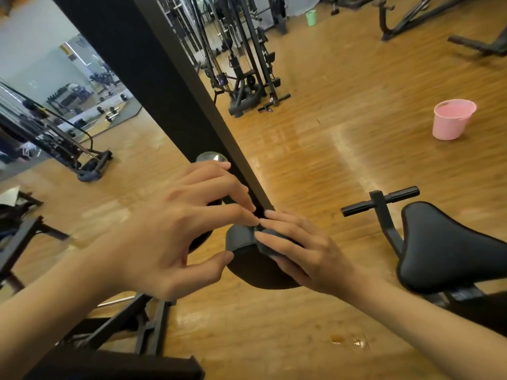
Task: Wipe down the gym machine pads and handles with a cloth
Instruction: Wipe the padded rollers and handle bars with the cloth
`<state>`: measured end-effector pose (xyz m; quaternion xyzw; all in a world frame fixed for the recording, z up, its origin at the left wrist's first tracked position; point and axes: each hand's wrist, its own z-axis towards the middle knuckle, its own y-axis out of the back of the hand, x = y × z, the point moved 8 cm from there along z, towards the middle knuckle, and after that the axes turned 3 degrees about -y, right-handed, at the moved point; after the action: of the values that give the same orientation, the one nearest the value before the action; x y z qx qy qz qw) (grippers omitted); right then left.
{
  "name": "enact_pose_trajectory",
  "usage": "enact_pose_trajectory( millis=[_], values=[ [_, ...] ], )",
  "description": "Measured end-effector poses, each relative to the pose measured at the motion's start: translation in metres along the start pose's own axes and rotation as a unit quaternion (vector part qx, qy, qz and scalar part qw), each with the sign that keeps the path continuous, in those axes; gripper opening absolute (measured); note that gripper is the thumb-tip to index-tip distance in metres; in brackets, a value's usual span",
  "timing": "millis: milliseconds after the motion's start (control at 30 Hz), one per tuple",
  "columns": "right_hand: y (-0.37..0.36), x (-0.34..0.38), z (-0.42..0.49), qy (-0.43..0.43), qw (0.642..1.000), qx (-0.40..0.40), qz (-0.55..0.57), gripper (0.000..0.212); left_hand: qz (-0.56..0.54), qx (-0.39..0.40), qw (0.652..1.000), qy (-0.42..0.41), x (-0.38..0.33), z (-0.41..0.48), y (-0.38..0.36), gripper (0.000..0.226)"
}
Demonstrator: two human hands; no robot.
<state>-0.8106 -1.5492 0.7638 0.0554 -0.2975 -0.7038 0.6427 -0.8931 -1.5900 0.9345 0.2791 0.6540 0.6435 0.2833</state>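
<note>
A dark grey cloth (241,238) lies bunched over the top of a round black roller pad (255,272) at the lower end of a slanting black machine arm (153,78). My left hand (175,231) pinches the cloth's left part between thumb and fingertips. My right hand (299,250) grips the cloth's right part and presses it on the pad. A black saddle-shaped seat pad (444,248) sits at the right, with a black handle bar (384,201) just behind it.
A pink bucket (452,119) stands on the wooden floor at the right, and a green bucket (311,17) far back. Cable machines (247,64) fill the middle background. A mirror (55,91) covers the left wall. Black frame bars (131,325) run below my left arm.
</note>
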Motion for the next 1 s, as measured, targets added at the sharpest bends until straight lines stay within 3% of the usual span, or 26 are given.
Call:
enact_pose_trajectory(
  millis=[167,367,567,767,900,1000],
  values=[
    [-0.014,0.017,0.039,0.097,0.994,0.046,0.000,0.033,-0.010,0.009,1.000,0.013,0.003,-0.002,0.000,0.038],
    [-0.001,-0.017,-0.026,-0.021,0.999,-0.014,0.026,0.044,-0.005,0.013,1.000,0.019,0.006,-0.004,-0.002,0.041],
    [-0.015,0.012,0.035,0.061,0.998,0.020,-0.027,0.035,0.011,0.017,1.000,0.016,0.007,-0.002,-0.003,0.041],
    [-0.009,-0.012,-0.028,-0.012,1.000,-0.027,-0.002,0.042,0.019,0.009,0.999,0.027,0.007,-0.005,-0.004,0.038],
    [-0.013,0.011,0.030,0.017,0.999,0.014,-0.032,0.037,0.026,0.000,1.000,0.015,0.005,0.001,-0.003,0.037],
    [-0.013,0.009,0.019,0.032,0.999,0.002,-0.032,0.036,0.029,-0.006,1.000,0.011,0.005,-0.002,-0.003,0.038]
  ],
)
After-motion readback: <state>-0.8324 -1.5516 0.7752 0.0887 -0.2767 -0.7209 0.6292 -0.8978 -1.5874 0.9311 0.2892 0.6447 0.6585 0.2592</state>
